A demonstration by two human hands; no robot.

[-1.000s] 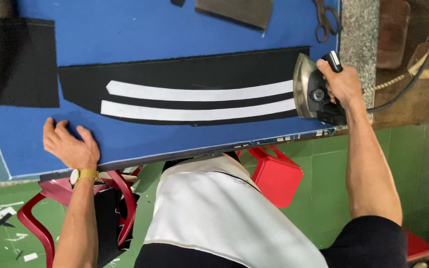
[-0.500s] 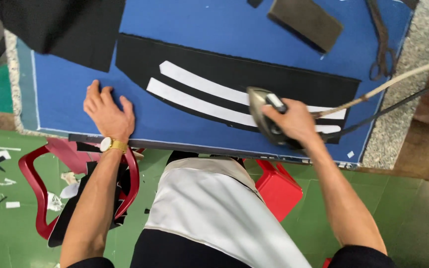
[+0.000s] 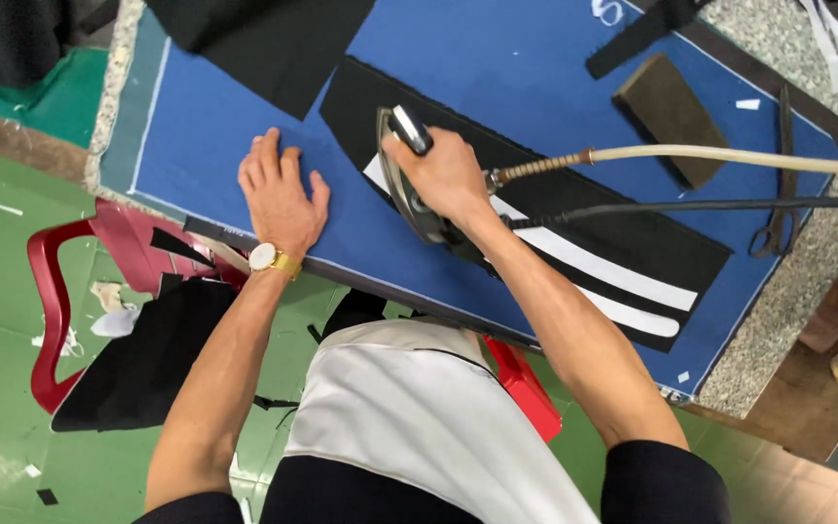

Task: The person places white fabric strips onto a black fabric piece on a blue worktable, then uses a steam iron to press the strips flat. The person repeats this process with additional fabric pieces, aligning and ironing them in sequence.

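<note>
While my left hand (image 3: 278, 189) lies flat and open on the blue tabletop (image 3: 497, 58), my right hand (image 3: 443, 175), its grip clamped on the steam iron (image 3: 409, 180), has slid it leftward along the white strips (image 3: 613, 277) to the black fabric panel's (image 3: 632, 243) left end

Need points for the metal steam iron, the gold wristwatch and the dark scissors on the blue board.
Metal steam iron (image 3: 402, 189), head view, on its shiny side edge.
Gold wristwatch (image 3: 266, 257), head view, on its white dial.
Dark scissors (image 3: 785, 165), head view, on the blades above the handles.
</note>
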